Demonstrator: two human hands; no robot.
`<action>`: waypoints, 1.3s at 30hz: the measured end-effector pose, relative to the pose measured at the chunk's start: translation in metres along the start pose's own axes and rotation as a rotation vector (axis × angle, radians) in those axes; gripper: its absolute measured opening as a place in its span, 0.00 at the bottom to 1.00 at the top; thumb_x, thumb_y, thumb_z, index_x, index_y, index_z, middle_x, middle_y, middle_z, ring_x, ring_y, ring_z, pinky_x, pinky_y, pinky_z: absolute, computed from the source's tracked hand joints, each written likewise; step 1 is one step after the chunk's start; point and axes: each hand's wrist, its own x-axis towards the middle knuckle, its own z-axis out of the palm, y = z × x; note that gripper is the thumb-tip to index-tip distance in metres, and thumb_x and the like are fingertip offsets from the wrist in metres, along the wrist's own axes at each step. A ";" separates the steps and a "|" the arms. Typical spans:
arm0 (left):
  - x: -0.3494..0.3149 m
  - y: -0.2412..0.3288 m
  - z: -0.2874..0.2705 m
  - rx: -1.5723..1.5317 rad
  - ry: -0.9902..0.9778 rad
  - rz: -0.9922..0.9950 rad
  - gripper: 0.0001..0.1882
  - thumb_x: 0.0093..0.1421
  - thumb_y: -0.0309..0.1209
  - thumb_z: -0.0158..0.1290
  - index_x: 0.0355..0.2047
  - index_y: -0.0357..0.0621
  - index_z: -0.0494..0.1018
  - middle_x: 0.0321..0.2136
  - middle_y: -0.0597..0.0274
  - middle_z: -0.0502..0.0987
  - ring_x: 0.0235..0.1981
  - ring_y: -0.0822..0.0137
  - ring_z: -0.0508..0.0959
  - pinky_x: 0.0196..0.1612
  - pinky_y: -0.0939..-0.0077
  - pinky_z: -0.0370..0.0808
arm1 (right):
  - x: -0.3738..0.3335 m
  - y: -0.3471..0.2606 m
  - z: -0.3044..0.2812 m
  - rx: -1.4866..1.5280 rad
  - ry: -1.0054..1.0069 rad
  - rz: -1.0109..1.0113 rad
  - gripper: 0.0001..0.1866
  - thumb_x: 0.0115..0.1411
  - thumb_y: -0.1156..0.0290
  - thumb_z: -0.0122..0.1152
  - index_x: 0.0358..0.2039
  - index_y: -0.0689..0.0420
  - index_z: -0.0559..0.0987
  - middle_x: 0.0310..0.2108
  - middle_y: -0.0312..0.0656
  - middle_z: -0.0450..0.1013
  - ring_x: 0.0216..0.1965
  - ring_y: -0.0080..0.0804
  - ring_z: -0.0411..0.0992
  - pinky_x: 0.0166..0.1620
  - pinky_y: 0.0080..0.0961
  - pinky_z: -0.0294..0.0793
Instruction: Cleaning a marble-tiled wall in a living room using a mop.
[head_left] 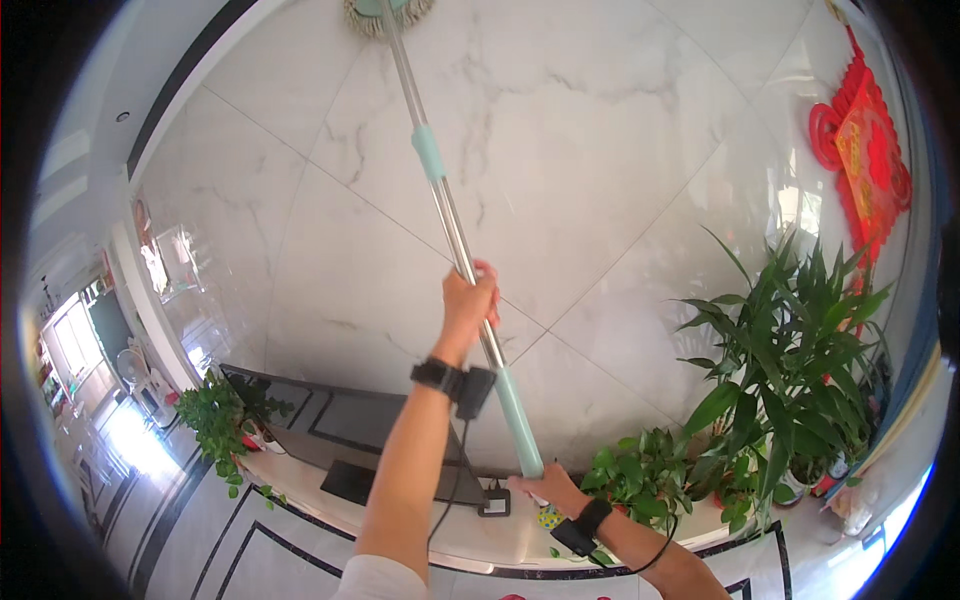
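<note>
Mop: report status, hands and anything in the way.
Left hand gripping mop mid-pole; right hand at lower end. Mop head against marble wall. Potted plants close right.

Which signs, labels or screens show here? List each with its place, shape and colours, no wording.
Red hanging ornament: upper right on the marble wall, knot-shaped, red with a gold centre panel.
Flat dark screen: lower left on the white counter, leaning against the wall, rectangular, black, unlit.
No packages or labels can be made out.

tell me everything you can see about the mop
The mop has a long shiny metal pole with a pale green collar partway up and a pale green grip at its lower end. Its stringy beige head presses high on the marble wall. It slants up-left; the left hand grips mid-pole, the right hand the bottom.
</note>
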 end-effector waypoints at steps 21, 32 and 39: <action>-0.048 -0.029 -0.046 0.082 0.082 -0.089 0.09 0.56 0.25 0.48 0.38 0.40 0.65 0.13 0.63 0.67 0.06 0.75 0.61 0.08 0.77 0.62 | -0.021 0.045 0.052 -0.050 0.024 -0.092 0.24 0.46 0.49 0.66 0.24 0.60 0.75 0.17 0.38 0.73 0.21 0.26 0.72 0.28 0.25 0.71; -0.186 -0.164 -0.036 0.024 0.102 -0.365 0.10 0.57 0.25 0.45 0.40 0.40 0.66 0.13 0.63 0.67 0.07 0.72 0.65 0.09 0.76 0.65 | -0.095 0.232 0.068 -0.215 -0.097 0.148 0.31 0.43 0.41 0.61 0.30 0.61 0.78 0.27 0.51 0.76 0.31 0.46 0.75 0.34 0.37 0.72; -0.303 -0.255 -0.007 -0.032 0.116 -0.508 0.06 0.60 0.25 0.48 0.38 0.40 0.67 0.13 0.63 0.68 0.08 0.73 0.67 0.10 0.77 0.66 | -0.187 0.340 0.051 -0.112 -0.235 0.509 0.33 0.34 0.41 0.70 0.24 0.61 0.79 0.24 0.46 0.77 0.27 0.33 0.75 0.32 0.30 0.71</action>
